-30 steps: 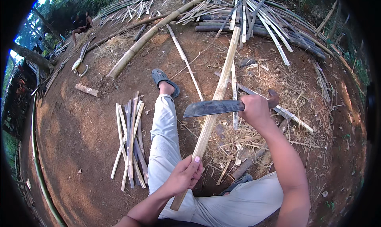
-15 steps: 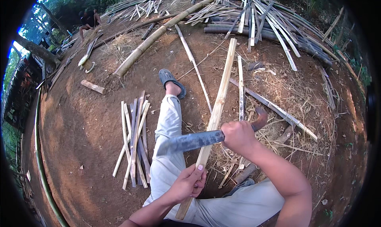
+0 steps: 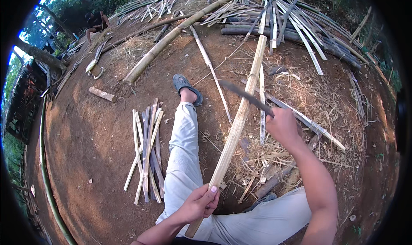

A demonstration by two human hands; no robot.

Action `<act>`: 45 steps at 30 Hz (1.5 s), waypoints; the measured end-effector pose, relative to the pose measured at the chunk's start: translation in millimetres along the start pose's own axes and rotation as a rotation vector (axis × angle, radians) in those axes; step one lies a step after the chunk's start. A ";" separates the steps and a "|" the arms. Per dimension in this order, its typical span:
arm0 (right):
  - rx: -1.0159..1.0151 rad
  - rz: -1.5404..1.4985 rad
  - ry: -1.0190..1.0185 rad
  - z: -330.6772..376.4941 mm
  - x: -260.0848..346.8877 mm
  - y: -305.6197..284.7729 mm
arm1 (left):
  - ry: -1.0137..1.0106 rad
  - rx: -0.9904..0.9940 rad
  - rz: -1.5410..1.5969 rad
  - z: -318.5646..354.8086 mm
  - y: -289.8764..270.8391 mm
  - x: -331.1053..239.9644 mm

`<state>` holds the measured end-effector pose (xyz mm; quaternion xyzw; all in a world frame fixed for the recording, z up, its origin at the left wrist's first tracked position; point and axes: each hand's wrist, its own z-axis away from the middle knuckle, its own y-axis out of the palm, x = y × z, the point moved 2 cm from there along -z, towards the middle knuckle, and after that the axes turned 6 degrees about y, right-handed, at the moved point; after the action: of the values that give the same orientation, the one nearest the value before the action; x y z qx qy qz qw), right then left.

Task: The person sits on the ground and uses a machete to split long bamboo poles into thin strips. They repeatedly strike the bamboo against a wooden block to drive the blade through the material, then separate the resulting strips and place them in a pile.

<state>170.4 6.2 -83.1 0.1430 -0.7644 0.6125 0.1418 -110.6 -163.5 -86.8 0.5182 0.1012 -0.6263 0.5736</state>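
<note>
My left hand (image 3: 201, 203) is closed around the lower part of a long pale bamboo strip (image 3: 237, 127), thumb lying on its flat face. The strip slants up and away to the right, its near end passing over my lap. My right hand (image 3: 282, 126) grips a machete (image 3: 246, 97), whose handle is hidden in the fist. The dark blade lies across the strip, edge-on to view, pointing up and left, around the strip's middle to upper part. Whether the blade touches the strip I cannot tell.
Bamboo strips (image 3: 148, 155) lie in a bundle left of my outstretched leg (image 3: 183, 146). Shavings (image 3: 274, 159) and offcuts cover the ground at right. A bamboo pole (image 3: 159, 48) and a large strip pile (image 3: 296, 30) lie farther off. Another person (image 3: 96, 23) sits at the far left.
My right hand has moved up and right with the machete, and the blade has turned from broadside to edge-on, farther up the strip. The strip's far end has shifted slightly up and right.
</note>
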 end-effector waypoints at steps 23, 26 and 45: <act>0.152 0.187 -0.187 14.6 20.9 40.1 | -0.049 -0.151 -0.067 7.1 -19.2 24.2; 0.389 0.173 -0.273 18.4 52.9 36.3 | -0.009 -0.171 -0.115 20.6 -9.2 21.4; 0.032 0.187 0.255 -22.7 -37.3 26.8 | -0.068 -0.295 -0.027 93.5 -108.8 40.4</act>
<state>195.1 35.6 -117.0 -0.0057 -0.7402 0.6484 0.1778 -242.2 -220.7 -127.2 0.4055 0.1797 -0.6294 0.6381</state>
